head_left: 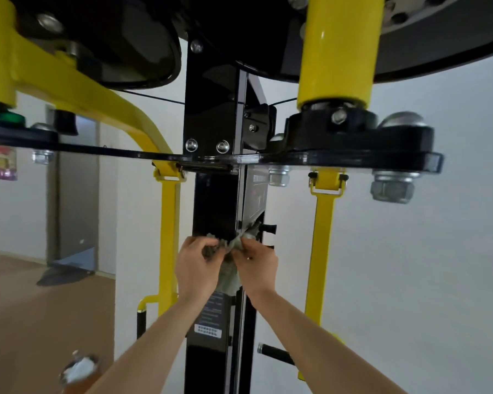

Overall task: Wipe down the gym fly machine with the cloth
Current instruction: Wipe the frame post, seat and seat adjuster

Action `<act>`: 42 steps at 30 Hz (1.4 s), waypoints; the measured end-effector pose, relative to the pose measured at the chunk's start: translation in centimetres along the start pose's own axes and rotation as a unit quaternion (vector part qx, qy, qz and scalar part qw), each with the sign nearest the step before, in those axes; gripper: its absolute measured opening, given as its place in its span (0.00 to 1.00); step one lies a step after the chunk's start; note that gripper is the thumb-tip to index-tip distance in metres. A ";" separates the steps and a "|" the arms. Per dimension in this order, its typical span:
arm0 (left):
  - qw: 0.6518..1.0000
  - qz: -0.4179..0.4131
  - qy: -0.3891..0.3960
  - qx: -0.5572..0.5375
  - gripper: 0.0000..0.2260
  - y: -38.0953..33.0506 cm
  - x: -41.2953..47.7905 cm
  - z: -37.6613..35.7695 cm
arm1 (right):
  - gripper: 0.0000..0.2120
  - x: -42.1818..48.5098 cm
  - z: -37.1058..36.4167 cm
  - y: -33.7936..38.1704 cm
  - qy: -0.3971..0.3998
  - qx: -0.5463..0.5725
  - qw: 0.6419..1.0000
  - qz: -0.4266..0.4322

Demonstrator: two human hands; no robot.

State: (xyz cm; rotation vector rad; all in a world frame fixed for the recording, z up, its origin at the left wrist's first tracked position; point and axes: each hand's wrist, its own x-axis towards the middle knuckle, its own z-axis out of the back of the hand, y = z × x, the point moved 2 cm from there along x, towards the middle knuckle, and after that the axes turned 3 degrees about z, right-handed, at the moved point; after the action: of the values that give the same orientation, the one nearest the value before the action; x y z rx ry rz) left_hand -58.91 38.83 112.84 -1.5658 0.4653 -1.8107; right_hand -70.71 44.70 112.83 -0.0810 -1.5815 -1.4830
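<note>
Two bare forearms come into the picture from the lower edge, one from the lower left and one from the lower right. No sleeve covers them up to the frame border. The left hand [195,265] and the right hand [258,270], near the centre, are bare, with no gloves.

Both hands meet in front of the central column [214,206], the left hand [195,267] just left of the right hand [258,268], the cloth [228,251] bunched between them and touching both. One upright bar [168,237] stands just left of the left hand, another upright bar [320,251] right of the right hand. The crossplate [339,159] spans above both.
</note>
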 end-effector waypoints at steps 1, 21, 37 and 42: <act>1.000 0.016 0.006 0.004 0.06 0.4 -0.6 -0.3 | 0.09 -0.6 0.0 -0.5 0.006 -0.004 1.000 -0.009; 0.996 -0.004 -0.068 0.055 0.04 -3.9 1.2 -1.0 | 0.06 2.8 1.4 0.2 0.064 0.092 0.994 -0.013; 0.991 0.067 -0.097 0.063 0.10 -2.3 -3.5 -2.6 | 0.19 1.5 1.3 -3.4 0.113 0.124 0.984 0.063; 0.987 0.042 -0.154 0.027 0.10 -6.3 -0.7 -2.2 | 0.17 4.6 1.4 -0.7 0.110 0.125 0.978 0.128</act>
State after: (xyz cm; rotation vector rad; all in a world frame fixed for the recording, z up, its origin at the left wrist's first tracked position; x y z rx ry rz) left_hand -62.64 43.39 116.05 -1.7233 0.3282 -1.4721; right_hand -74.54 43.27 115.49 0.0233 -1.5020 -1.0498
